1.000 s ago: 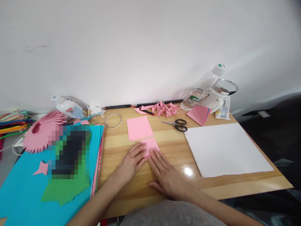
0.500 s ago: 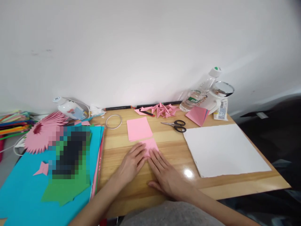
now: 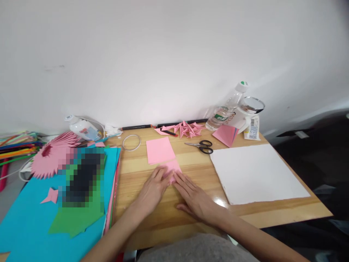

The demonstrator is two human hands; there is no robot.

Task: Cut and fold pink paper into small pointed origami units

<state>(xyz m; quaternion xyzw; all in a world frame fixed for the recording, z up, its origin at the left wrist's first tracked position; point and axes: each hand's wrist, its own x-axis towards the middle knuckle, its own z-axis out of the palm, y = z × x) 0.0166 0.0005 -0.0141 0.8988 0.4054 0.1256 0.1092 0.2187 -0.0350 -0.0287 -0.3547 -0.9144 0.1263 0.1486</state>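
A pink paper sheet (image 3: 173,166) lies flat on the wooden table (image 3: 201,171), its near part covered by both hands. My left hand (image 3: 153,186) is bent over its left side, with thumb and fingers closed on the paper. Stretched out and lying flat, the fingers of my right hand (image 3: 194,199) press the near right edge, and the thumb stands apart. Just beyond them rests a stack of pink paper squares (image 3: 160,150). Black-handled scissors (image 3: 201,146) lie to its right. Any fold under the fingers is hidden.
A white board (image 3: 257,174) lies at right. Behind are folded pink paper pieces (image 3: 189,129), a water bottle (image 3: 222,112), a mug (image 3: 242,118) and a tape ring (image 3: 131,142). Blue paper sheets (image 3: 21,225), green paper (image 3: 73,222) and a pleated pink ring (image 3: 43,163) are at left.
The view has shifted slightly. My left fingers have drawn in a little over the paper, and both hands stay on it.
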